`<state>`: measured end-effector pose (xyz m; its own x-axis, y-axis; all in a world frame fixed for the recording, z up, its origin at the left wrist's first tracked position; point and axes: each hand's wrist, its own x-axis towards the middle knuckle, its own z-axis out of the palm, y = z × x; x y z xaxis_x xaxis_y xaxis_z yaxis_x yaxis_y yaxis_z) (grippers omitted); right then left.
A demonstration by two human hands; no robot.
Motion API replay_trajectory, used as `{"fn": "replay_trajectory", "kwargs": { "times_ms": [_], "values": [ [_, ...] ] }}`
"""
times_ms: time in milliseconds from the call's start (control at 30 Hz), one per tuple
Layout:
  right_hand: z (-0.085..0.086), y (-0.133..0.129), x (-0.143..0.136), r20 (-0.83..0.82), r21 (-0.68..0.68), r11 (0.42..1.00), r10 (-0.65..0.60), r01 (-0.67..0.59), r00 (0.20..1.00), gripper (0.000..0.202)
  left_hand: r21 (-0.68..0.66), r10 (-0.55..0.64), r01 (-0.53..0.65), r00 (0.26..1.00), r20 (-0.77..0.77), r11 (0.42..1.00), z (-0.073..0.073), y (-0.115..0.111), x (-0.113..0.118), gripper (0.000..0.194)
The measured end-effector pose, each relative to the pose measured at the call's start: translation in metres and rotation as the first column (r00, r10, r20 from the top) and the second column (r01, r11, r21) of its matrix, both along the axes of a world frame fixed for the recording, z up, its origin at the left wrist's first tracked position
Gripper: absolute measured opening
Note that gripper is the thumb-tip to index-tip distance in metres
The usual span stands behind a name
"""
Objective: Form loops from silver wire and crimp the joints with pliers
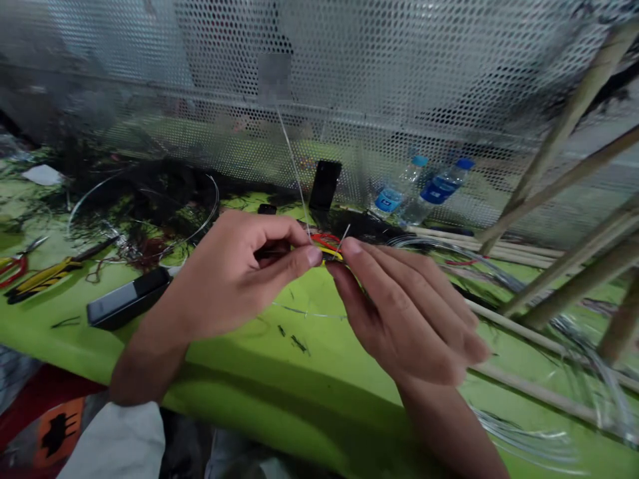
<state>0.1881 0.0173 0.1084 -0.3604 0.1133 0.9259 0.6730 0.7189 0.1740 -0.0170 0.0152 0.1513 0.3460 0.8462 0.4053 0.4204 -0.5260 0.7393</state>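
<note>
Above the table, my left hand (239, 273) is closed in a pinch on a thin wire (294, 159), which rises steeply from its fingertips. Close beside it, my right hand (399, 306) is also pinched shut, and a short wire end (345, 233) sticks up at its fingertips. Between the two sets of fingertips shows a small yellow-and-black piece (330, 253), mostly covered, its kind unclear. Something red (327, 239) lies just behind it. Both palms hide what else the fingers hold.
On the green table (239, 379) lie yellow-black cutters (44, 279), red-handled pliers (17, 266), a dark box (130, 299) and a wire coil (214, 193). A phone (325, 185) and bottles (439, 189) stand before perforated metal (349, 60). Wooden poles (564, 140) rise at right.
</note>
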Motion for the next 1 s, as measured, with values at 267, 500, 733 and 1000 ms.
{"fn": "replay_trajectory", "kwargs": {
  "times_ms": [267, 500, 733, 1000],
  "values": [
    [0.006, 0.012, 0.005, 0.087, -0.021, 1.000, 0.025, -0.023, 0.996, 0.021, 0.034, -0.012, 0.013, 1.000, -0.024, 0.999, -0.006, 0.008, 0.002, 0.021],
    [0.013, 0.003, 0.008, -0.067, -0.481, 0.874, 0.044, -0.071, 0.997, 0.007, 0.149, -0.021, 0.036, 0.995, -0.098, 0.988, -0.013, 0.012, 0.006, 0.022],
    [0.012, 0.017, 0.015, -0.325, -0.793, 0.451, 0.254, -0.409, 0.911, 0.021, 0.104, -0.006, 0.019, 0.993, -0.118, 0.994, -0.012, 0.012, 0.006, 0.020],
    [-0.003, 0.017, 0.006, 0.043, -0.180, 0.984, 0.005, 0.003, 0.999, 0.019, -0.072, -0.023, 0.026, 0.999, 0.040, 0.997, -0.009, 0.024, 0.003, 0.024]
  ]
}}
